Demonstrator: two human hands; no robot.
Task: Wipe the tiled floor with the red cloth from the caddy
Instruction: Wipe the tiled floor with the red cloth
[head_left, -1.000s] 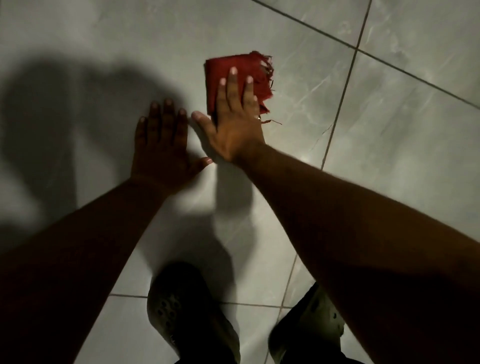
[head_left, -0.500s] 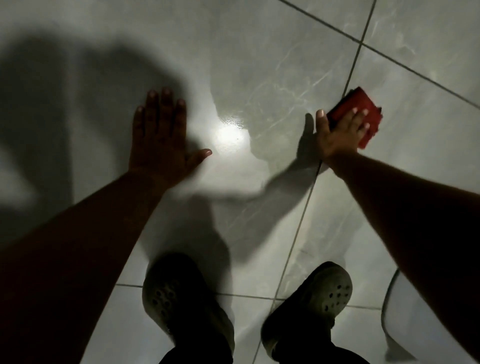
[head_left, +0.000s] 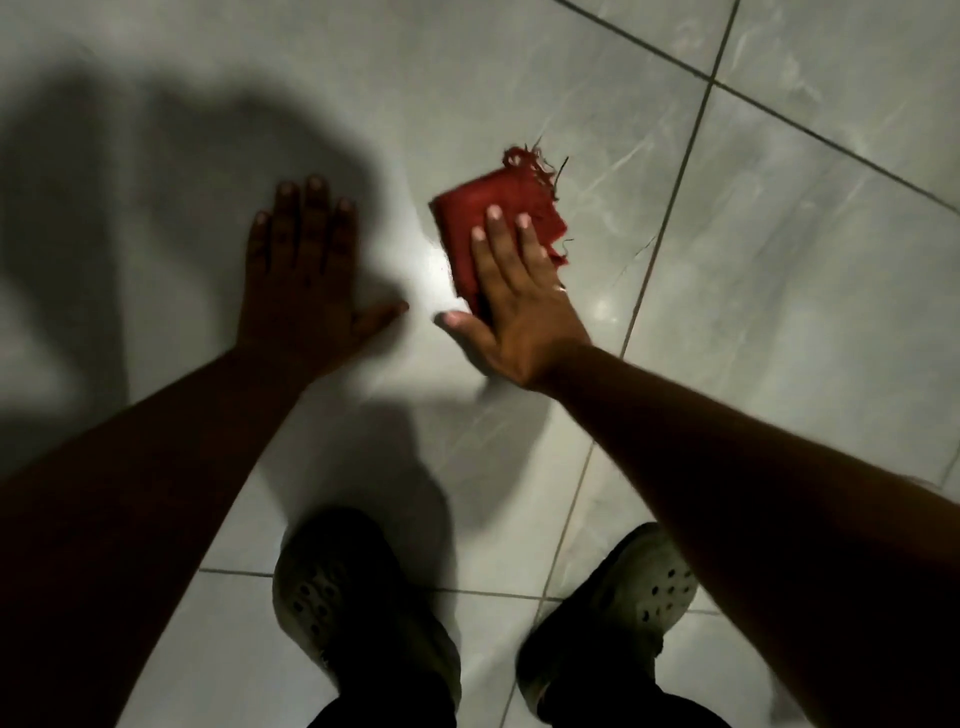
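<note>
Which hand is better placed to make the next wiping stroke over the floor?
Right. The right hand already presses flat on the folded red fringed cloth; the left hand lies bare on the grey tiled floor, seemingly as support.

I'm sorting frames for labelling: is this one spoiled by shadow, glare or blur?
Head view: dim; heavy shadow covers the left hand and both forearms; a glare patch sits on the floor beside the red cloth; slight motion blur on the right hand; cloth stays readable.
</note>
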